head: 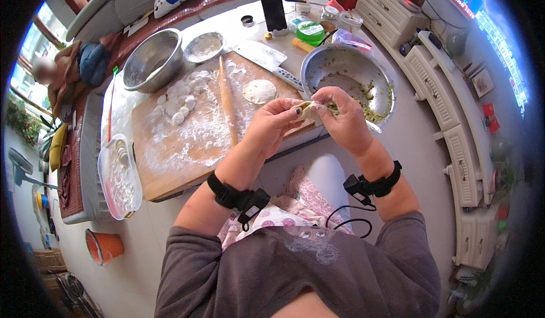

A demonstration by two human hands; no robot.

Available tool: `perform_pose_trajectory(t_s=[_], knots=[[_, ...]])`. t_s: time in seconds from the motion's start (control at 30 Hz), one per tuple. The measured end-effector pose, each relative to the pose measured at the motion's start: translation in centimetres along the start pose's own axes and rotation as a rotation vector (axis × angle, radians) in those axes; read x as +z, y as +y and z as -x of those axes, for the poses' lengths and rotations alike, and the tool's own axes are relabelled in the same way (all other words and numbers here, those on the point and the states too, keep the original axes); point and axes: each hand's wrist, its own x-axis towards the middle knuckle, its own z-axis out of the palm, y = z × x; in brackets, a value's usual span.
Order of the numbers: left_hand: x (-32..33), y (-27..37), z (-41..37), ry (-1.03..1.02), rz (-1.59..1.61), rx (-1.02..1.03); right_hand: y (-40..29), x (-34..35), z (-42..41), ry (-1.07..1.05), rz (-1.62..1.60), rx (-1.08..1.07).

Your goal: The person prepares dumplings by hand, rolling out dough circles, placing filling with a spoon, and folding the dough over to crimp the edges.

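Observation:
My left hand [279, 118] and my right hand [342, 116] both pinch a partly folded dumpling [307, 110], with some green filling showing at its open side. Just behind my right hand is a steel mixing bowl [330, 65] with chopped green filling [374, 113] along its bottom and wall. Beyond my left hand, rolled dough wrappers [259, 91] lie on a floured wooden board [179, 160]. A wooden rolling pin [227, 101] lies across the board, left of the wrappers. Small floured dough pieces [181, 113] are scattered farther left.
A cleaver [262, 55] lies at the board's back edge. Behind stand a second steel bowl [170, 45], a flour dish [204, 48], a propped phone [273, 11] and several jars [329, 16]. A plastic flour container [121, 182] sits left; an orange bucket [106, 246] is on the floor. Another person [70, 71] sits far left.

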Motion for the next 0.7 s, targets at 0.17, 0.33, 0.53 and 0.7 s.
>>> perform_pose_trajectory(t_s=[0.17,0.33,0.53,0.7], knots=[[-0.3,0.0,0.4,0.07,-0.023,0.051,-0.3,0.7,-0.6,-0.01,-0.022,0.001],[0.1,0.7,1.6,0.062,-0.268,0.254,-1.3,2.2,-1.7,-0.058,-0.113,0.01],[-1.4,1.8,2.9,0.165,-0.054,0.289,-1.0,4.2,-2.2,-0.05,-0.257,-0.016],[-2.3,2.4,4.0,0.176,0.015,0.323,0.3,5.3,-1.7,-0.247,-0.414,0.258]])
